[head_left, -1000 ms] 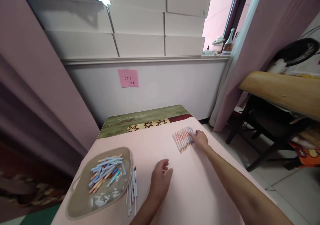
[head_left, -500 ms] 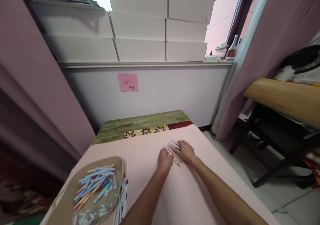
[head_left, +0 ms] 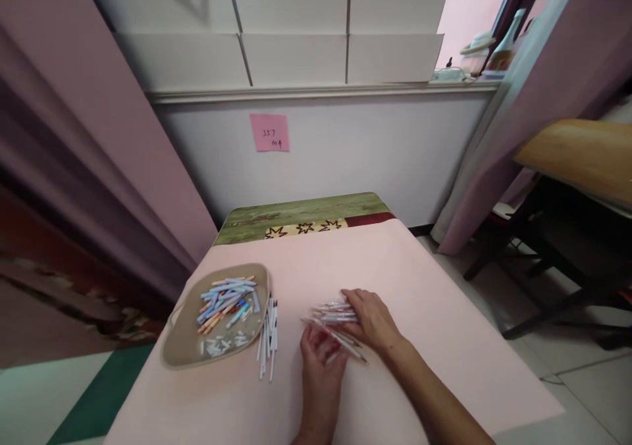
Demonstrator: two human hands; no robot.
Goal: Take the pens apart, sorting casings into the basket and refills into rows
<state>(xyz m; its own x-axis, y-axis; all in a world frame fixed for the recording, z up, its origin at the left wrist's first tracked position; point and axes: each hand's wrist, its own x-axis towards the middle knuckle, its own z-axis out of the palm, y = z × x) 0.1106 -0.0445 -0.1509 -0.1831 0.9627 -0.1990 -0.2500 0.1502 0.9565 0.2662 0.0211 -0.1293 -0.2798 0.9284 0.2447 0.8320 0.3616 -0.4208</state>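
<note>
Both of my hands are over the right half of the pink-covered table. My right hand [head_left: 371, 320] is closed round a bundle of slim, pale pencils [head_left: 334, 313], its fingers across their right ends. Nearer to me, my left hand [head_left: 323, 359] is curled round a few pencils [head_left: 348, 343] that slant down to the right, with pointed tips. Motion blurs the pencils where the two groups cross. Left of my hands lies a loose row of thin white sticks with dark ends [head_left: 268, 343], right beside the beige tray [head_left: 172, 349].
The tray holds blue and orange pen-like sticks [head_left: 224, 303] and small white pieces [head_left: 220, 345]. A green patterned strip [head_left: 306, 211] shows at the table's far edge. Beyond stands a white wall with a pink note [head_left: 269, 133]. A dark chair [head_left: 557, 234] is off to the right.
The view has tipped downward, so the whole tray shows. My hands have come closer to me, and the pencils have split into two crossing groups, with the right hand's bundle lying more level.
</note>
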